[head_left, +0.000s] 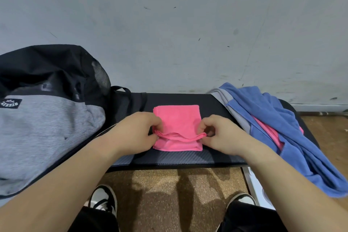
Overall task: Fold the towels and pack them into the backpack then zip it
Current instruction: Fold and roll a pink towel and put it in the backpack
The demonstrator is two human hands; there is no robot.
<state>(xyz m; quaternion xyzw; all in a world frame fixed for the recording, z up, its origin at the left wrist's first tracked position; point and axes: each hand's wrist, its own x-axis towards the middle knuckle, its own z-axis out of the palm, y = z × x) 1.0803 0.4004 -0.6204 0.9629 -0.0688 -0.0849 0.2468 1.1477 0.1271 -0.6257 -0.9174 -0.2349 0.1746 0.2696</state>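
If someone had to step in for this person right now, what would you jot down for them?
Left hand and right hand: each pinches a near corner of the pink towel, mid-fold, on the black table.
Backpack: left end of the table; whether its zip is open I cannot tell.
Unfolded pile at right: blue towel on top, with a grey one and another pink one showing beneath.
Done: pink towel partly folded.
Left: finish this fold, fold the pile, pack everything, zip.

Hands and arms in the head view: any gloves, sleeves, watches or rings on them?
None visible. The left hand and right hand are bare, with no gloves or rings showing on the fingers. Both forearms are uncovered down to the frame edge: no sleeves, watch or wristband.
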